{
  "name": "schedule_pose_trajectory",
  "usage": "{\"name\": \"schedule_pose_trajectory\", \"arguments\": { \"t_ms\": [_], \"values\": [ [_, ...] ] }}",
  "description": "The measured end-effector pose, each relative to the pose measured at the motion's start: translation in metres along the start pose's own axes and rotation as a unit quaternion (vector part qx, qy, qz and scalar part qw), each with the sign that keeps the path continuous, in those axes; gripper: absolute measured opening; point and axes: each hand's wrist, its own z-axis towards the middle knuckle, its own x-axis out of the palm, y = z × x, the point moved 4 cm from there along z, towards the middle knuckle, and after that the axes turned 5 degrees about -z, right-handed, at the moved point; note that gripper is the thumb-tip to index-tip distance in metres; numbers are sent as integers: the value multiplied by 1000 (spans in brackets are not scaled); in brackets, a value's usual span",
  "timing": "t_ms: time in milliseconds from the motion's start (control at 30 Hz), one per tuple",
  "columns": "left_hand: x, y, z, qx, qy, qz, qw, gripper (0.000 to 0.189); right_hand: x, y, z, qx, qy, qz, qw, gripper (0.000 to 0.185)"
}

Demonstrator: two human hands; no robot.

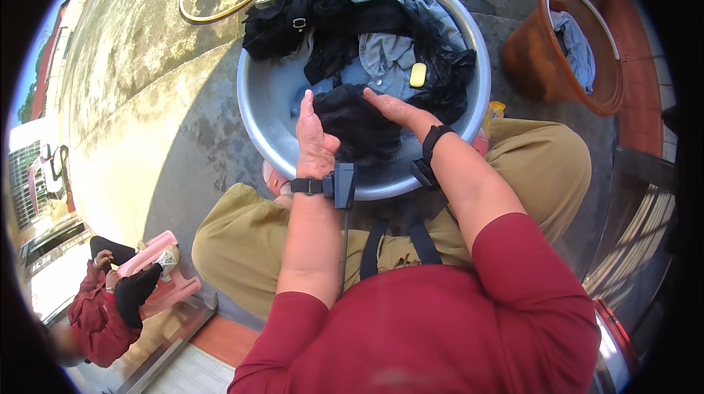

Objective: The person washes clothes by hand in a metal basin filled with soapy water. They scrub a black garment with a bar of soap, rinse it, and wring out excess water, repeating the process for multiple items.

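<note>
Before me stands a large round metal basin [254, 141] with cloudy water and wet clothes. My left hand [315, 133] is raised at its near left side, fingers extended, beside a black cloth [357, 119]. Over the right edge of the same cloth is my right hand [389, 107], palm turned inward; whether it touches the cloth cannot be told. Neither hand grips anything visible. A yellow bar of soap [418, 75] lies on the light blue denim garment [385, 58], just beyond my right hand. Black garments with a buckled strap [298, 23] hang over the basin's far left rim.
An orange-brown bucket [528, 58] holding blue cloth [575, 53] stands tilted in view at the right. A hose [242, 6] curves over the concrete at the upper left. Another person [104, 306] sits by a pink plastic stool [179, 284] at the lower left.
</note>
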Motion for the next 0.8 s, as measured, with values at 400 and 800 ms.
{"name": "schedule_pose_trajectory", "arguments": {
  "t_ms": [400, 800],
  "values": [
    [-23, -85, -37, 299, -84, 206, 928, 7, -14, 74, -27, -69, 28, 99, 992, 30],
    [-5, -43, -25, 301, -77, 703, 639, 34, 14, 152, -57, -285, -108, -372, 877, 34]
  ]
}}
